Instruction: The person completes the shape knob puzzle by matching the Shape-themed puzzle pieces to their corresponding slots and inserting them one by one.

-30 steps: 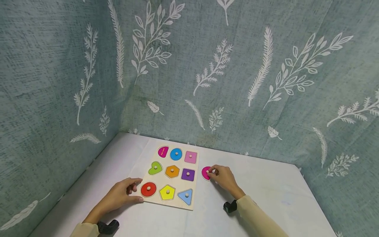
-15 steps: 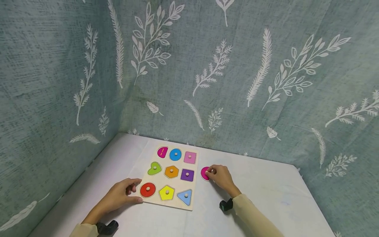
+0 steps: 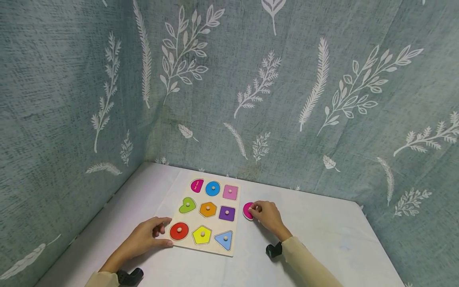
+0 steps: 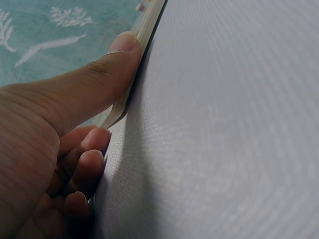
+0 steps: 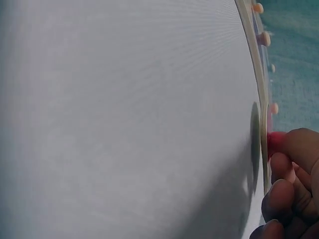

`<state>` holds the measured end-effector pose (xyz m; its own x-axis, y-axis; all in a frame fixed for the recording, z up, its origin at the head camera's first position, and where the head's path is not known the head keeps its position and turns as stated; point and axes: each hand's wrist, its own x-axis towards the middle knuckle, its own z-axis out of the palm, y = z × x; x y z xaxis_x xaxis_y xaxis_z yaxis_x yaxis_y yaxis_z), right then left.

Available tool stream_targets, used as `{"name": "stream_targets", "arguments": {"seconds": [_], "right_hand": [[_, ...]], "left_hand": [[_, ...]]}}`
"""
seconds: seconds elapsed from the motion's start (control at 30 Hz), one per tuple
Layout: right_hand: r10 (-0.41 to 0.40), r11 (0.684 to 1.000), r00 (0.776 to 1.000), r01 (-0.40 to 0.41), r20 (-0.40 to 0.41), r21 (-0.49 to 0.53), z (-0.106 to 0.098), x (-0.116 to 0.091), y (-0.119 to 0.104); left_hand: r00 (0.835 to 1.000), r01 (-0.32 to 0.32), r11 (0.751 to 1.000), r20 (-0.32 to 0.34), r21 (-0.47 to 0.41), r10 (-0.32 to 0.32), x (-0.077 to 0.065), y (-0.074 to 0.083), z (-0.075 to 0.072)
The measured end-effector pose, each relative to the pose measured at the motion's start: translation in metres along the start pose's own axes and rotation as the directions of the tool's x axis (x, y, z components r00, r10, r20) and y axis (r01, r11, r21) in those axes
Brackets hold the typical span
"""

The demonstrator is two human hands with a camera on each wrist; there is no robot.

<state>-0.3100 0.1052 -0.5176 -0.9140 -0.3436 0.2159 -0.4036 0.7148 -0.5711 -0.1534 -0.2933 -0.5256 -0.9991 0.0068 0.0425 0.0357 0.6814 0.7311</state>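
A wooden peg puzzle board (image 3: 218,223) lies on the table, bearing several bright shapes with small round knobs. At its far-left corner, a magenta half-round recess (image 3: 197,185) shows print and no knob. My left hand (image 3: 148,236) holds the board's near-left corner, thumb on the near edge (image 4: 144,37) and index finger at the left side; its other fingers are curled. Right of the board, my right hand (image 3: 268,215) pinches the knob of a magenta puzzle piece (image 3: 247,211). Fingers partly cover this piece. In the right wrist view, its pale edge (image 5: 264,144) stands apart from its shadow.
White cloth covers the table (image 3: 322,239). A teal leaf-patterned curtain (image 3: 279,99) rises along the back and left. Black wrist cameras sit under both forearms, the right one (image 3: 274,250) low over the cloth.
The magenta piece has tilted up slightly, its near edge now showing, while the right hand keeps pinching it. The left hand and board stay in place; the head view has shifted a little.
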Motion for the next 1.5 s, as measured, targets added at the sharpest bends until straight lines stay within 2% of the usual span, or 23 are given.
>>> {"name": "stream_targets", "arguments": {"seconds": [0.27, 0.57, 1.5], "right_hand": [[-0.019, 1.000, 1.000, 0.019, 0.011, 0.007, -0.002, 0.006, -0.008], [-0.075, 0.997, 0.997, 0.075, 0.025, 0.010, 0.003, 0.011, -0.019], [-0.151, 0.989, 0.987, 0.151, 0.063, 0.001, 0.024, 0.036, -0.070]], "left_hand": [[1.000, -0.004, 1.000, -0.007, 0.013, 0.004, 0.000, -0.003, 0.001], [1.000, -0.004, 1.000, -0.005, 0.002, 0.004, -0.001, -0.003, 0.001], [1.000, 0.016, 1.000, -0.012, -0.006, -0.016, 0.000, -0.003, 0.002]]}}
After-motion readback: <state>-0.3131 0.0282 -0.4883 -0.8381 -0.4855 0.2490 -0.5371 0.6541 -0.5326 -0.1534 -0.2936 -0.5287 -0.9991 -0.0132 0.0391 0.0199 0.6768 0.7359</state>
